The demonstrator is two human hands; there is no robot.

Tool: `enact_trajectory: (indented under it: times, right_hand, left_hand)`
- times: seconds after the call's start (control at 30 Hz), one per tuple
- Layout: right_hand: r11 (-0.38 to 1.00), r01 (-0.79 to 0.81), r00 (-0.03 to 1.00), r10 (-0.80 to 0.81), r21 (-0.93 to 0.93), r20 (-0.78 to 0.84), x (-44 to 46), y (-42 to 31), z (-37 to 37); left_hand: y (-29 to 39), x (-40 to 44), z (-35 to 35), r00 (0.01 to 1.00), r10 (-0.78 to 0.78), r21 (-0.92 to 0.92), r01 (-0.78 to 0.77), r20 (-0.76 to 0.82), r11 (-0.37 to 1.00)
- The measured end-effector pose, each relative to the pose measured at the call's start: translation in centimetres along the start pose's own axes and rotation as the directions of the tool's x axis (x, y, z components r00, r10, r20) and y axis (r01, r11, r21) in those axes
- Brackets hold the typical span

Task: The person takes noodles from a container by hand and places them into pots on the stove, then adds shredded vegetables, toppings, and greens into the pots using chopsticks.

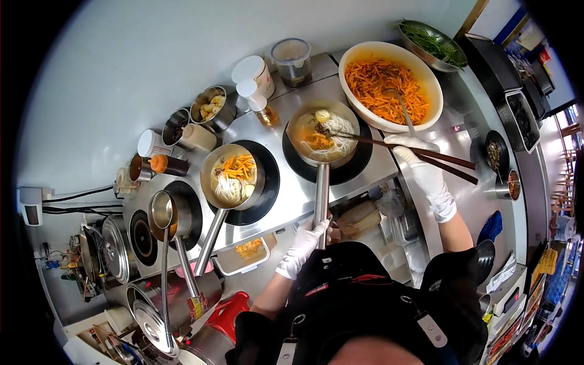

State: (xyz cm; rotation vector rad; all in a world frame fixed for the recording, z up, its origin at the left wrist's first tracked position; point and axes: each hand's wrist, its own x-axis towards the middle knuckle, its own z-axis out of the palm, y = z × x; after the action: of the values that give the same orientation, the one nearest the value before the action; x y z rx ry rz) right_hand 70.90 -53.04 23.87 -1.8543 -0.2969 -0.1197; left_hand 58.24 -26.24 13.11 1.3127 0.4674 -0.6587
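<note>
Black clothing (359, 298) catches my eye first. Left hand (302, 248) wraps fingers round the handle (322, 191) of the pot (334, 162), the sensible hold; right hand (424, 171) clamps fingers on chopsticks (456, 161) dipped inside. On its burner (363, 155), the pot looks heavy, its noodles (347, 139) soft, slippery. Beside it, a bowl (372, 121) holds orange shreds (380, 82).

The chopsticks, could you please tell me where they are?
In the head view, right of centre: the right hand holds the chopsticks, tips in the pan beside the cream bowl.
</note>
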Motion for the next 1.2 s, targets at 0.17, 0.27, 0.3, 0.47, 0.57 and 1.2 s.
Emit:
enact_trajectory:
  times: [0.17, 0.27, 0.3, 0.47, 0.57, 1.2]
  right_hand:
    - [0.987, 0.081, 0.984, -0.101, -0.139, -0.144, 1.9, 3.7, 3.0]
    - [0.999, 0.022, 0.993, -0.027, -0.042, -0.115, 1.3, 5.4, 5.3]
    - [0.999, 0.005, 0.995, -0.009, -0.039, -0.100, 1.1, 5.2, 5.8]
    - [0.980, -0.060, 0.989, 0.033, -0.188, -0.143, 0.8, 2.6, 6.4]
    - [0.975, -0.012, 0.983, -0.029, -0.221, -0.181, 0.2, 1.9, 6.4]
    - [0.978, 0.002, 0.898, -0.093, 0.207, 0.431, -2.7, -6.3, 28.6]
  left_hand:
    - [-1.9, 0.5, -3.3, 0.988, 0.084, -0.060, -0.092, -0.131, 0.994]
    - [-2.5, -0.1, -6.3, 0.980, 0.148, 0.004, -0.149, -0.136, 0.989]
    - [-2.6, -0.5, -6.9, 0.978, 0.141, 0.006, -0.142, -0.156, 0.990]
    - [-4.3, -1.0, -9.6, 0.987, 0.107, 0.014, -0.106, -0.121, 0.994]
    - [-5.0, -1.2, -10.5, 0.995, 0.068, 0.004, -0.068, -0.074, 0.998]
    - [-3.3, -11.1, -26.3, 0.620, 0.601, 0.857, 0.445, -0.505, 0.260]
